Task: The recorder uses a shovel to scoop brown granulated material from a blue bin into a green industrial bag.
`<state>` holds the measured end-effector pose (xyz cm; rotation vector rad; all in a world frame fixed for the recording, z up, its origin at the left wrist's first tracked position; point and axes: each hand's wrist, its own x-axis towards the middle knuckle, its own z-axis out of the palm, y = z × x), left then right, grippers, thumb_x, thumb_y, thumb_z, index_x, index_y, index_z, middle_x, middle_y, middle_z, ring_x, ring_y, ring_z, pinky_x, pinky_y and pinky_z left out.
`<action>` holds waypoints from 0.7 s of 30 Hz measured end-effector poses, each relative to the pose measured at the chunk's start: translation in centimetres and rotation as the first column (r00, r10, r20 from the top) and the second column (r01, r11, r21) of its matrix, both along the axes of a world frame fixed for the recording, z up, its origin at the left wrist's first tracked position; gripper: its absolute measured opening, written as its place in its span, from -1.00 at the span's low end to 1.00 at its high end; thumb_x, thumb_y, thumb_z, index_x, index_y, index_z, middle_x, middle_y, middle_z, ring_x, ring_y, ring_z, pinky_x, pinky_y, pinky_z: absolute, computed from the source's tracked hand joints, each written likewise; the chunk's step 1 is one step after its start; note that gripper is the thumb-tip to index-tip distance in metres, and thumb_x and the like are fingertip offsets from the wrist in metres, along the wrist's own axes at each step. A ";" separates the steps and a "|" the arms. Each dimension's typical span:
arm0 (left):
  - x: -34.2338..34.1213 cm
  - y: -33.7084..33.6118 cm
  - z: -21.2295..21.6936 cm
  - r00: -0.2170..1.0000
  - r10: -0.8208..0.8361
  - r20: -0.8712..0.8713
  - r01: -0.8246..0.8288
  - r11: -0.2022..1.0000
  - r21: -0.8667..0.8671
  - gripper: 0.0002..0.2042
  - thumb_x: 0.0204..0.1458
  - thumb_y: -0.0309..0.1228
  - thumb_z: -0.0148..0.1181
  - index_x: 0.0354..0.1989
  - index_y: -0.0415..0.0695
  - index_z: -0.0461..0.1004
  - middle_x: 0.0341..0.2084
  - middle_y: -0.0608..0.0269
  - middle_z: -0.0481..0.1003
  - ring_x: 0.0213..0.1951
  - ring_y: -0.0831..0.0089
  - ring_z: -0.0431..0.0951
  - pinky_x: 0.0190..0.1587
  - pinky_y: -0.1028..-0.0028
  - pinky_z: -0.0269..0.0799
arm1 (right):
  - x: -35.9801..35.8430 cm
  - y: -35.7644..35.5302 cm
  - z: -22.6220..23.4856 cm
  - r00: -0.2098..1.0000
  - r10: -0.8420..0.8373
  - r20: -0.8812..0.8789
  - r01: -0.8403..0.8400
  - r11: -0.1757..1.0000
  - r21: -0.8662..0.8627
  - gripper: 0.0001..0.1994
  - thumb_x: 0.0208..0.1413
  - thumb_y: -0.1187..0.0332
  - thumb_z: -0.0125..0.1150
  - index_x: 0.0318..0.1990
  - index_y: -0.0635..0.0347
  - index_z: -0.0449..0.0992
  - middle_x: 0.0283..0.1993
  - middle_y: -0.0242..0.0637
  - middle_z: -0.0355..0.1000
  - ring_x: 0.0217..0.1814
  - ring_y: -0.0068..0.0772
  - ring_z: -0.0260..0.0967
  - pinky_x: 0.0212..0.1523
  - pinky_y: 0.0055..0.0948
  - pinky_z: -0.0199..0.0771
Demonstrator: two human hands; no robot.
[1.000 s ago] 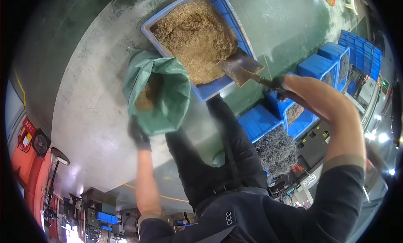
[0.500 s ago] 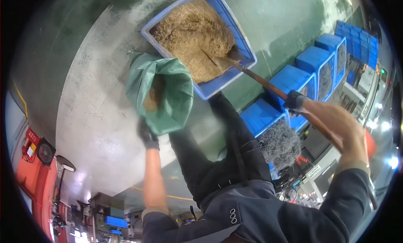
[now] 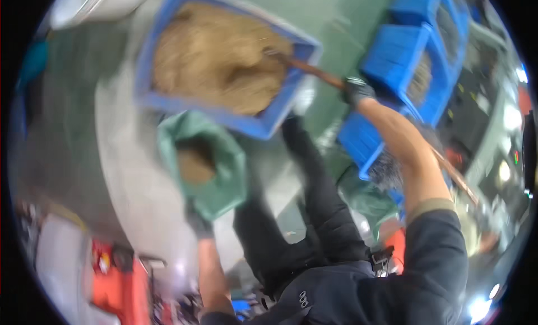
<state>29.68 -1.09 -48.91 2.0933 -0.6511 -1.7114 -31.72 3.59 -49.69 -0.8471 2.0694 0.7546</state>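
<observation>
A blue plastic bin point(image 3: 232, 122) of loose tan, grainy material point(image 3: 207, 56) stands ahead of me. My right hand point(image 3: 357, 91), in a dark glove, is closed around the long wooden handle of a shovel point(image 3: 314, 71). The handle slants back beneath my right forearm, while the shovel's head is sunk in the material and hidden. Against the bin's near left side, a green woven sack point(image 3: 228, 179) gapes upward with some tan material inside. My gloved left hand point(image 3: 199, 219) grips the sack's near rim, its fingers blurred and partly hidden.
Several blue bins point(image 3: 392, 58) line the right side, some with grey, tangled scrap showing. A red machine or cart point(image 3: 115, 286) stands at the lower left. A white rounded container point(image 3: 95, 5) is at the far left. My legs point(image 3: 319, 196) are close behind the sack.
The view has turned and is blurred. My right hand has moved forward with the shovel, its head now deeper into the bin's material. My left hand remains at the sack's rim.
</observation>
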 end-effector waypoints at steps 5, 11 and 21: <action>1.7 -3.7 3.0 0.966 0.138 -0.220 -0.094 0.975 0.202 -0.63 0.11 -0.33 -0.06 0.01 -0.33 0.36 -0.04 -0.02 0.39 -0.07 0.17 0.43 0.03 0.25 0.38 | 3.9 -1.3 -2.0 0.996 -0.081 0.028 0.084 0.989 -0.124 -0.73 0.01 0.33 -0.05 -0.22 0.14 0.56 -0.21 -0.07 0.50 -0.14 -0.14 0.49 -0.18 -0.21 0.50; 5.5 -3.0 1.0 0.998 -0.060 -0.031 0.062 0.995 0.078 -0.61 0.16 -0.29 -0.13 0.04 -0.33 0.34 -0.04 -0.01 0.39 -0.06 0.21 0.43 0.01 0.24 0.39 | 6.9 -2.4 -2.8 0.990 0.000 -0.144 -0.061 0.905 -0.421 -0.76 -0.07 0.36 0.06 -0.21 0.14 0.51 -0.21 -0.07 0.46 -0.12 -0.06 0.43 -0.12 -0.13 0.39; 1.1 -0.6 0.9 0.994 0.099 0.054 -0.100 0.995 0.009 -0.57 0.14 -0.24 -0.14 0.06 -0.31 0.34 -0.04 0.10 0.39 0.00 0.28 0.37 0.10 0.34 0.27 | 10.8 -12.1 -13.7 0.975 0.208 0.073 -0.180 0.941 -0.285 -0.55 -0.03 0.38 0.07 0.09 0.22 0.32 0.09 0.00 0.31 0.07 0.00 0.33 0.04 -0.15 0.33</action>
